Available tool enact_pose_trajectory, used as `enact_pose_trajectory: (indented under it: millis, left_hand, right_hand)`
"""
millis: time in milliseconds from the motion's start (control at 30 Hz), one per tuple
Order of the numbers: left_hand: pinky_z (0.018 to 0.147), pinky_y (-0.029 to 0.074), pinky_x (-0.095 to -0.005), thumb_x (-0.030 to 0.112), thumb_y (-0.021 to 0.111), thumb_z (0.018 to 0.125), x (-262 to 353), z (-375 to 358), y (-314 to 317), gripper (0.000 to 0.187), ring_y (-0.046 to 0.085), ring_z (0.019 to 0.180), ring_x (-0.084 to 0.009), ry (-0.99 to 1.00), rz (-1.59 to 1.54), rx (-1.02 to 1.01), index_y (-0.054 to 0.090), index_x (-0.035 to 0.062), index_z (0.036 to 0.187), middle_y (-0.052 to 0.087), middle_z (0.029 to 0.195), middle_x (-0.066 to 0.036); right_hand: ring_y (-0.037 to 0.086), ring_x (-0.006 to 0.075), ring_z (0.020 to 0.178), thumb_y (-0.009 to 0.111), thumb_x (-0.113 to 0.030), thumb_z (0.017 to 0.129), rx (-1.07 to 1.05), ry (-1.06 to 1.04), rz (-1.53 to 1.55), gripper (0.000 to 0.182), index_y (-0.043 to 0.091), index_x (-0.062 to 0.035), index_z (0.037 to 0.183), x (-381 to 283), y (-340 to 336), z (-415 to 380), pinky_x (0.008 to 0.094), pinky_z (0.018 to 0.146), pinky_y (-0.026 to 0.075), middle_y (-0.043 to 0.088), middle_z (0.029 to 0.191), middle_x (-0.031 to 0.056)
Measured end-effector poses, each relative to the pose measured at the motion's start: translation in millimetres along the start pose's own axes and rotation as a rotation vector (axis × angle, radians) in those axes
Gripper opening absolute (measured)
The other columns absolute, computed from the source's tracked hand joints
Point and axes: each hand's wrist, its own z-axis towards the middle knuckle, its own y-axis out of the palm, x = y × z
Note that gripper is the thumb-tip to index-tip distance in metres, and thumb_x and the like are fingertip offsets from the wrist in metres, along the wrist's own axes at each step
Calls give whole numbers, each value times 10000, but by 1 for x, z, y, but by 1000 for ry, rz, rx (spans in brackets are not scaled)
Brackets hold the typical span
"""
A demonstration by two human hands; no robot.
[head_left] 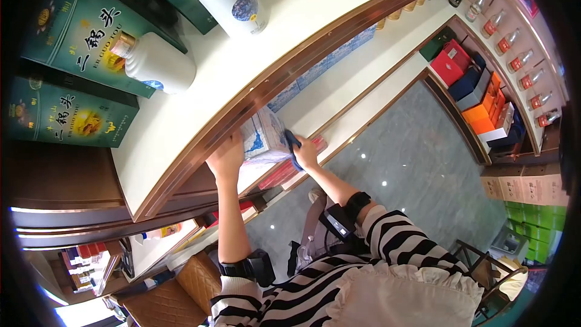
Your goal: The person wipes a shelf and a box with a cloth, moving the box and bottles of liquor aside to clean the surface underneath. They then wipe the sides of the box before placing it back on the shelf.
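A white box with blue pictures (264, 134) stands at the edge of the lower shelf, under the upper board. My left hand (226, 156) grips its left side, with the fingertips partly hidden. Bunched in my right hand (305, 152) is a dark blue cloth (293, 149), pressed against the right side of the same box. Black straps with small devices circle both my forearms.
Above, white bottles (163, 63) and green boxes (85, 30) stand on the upper shelf (242, 60) with its brown wooden edge (290, 51). More blue boxes (336, 60) line the lower shelf. Small bottles (507, 41) fill the right-hand shelf. A brown chair (175, 293) stands lower left.
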Motion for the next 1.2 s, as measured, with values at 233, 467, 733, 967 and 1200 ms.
enact_pose_trajectory:
  millis: [233,467,733,967,1200]
  left_hand:
    - [712,380,-442,232,480,792,-1,-1,0,222,504,827,-333,-78,-138,4,572,55,890,553,861,-157]
    - [678,431,-429,194,489,711,-9,-6,14,231,524,833,-281,84,123,82,577,95,900,549,905,-100]
    - [666,430,-437,214,478,728,0,1,1,207,542,800,-288,-85,-28,-46,584,100,864,579,845,-100]
    - [636,434,-426,190,469,745,1,2,0,185,548,735,-298,-12,-4,80,580,82,847,573,783,-110]
    - [758,366,-441,288,455,809,7,5,-11,288,496,866,-362,-225,-213,-113,575,54,928,550,938,-182]
  right_hand:
    - [589,253,714,550,-108,717,28,-3,86,256,575,-43,963,-11,-31,-2,321,642,444,595,790,161]
    - [475,63,641,528,-78,782,-54,-58,585,227,539,40,976,-148,-47,2,196,587,396,561,742,19]
    - [543,143,684,506,-67,739,-47,-2,304,237,561,-9,963,-36,-8,4,241,642,418,594,775,97]
    - [591,189,569,537,-144,688,-273,326,78,191,626,-55,832,-1,-51,8,303,534,449,599,625,103]
    - [529,103,644,531,-75,770,-152,-106,594,222,547,34,963,-139,-59,21,215,602,423,580,745,41]
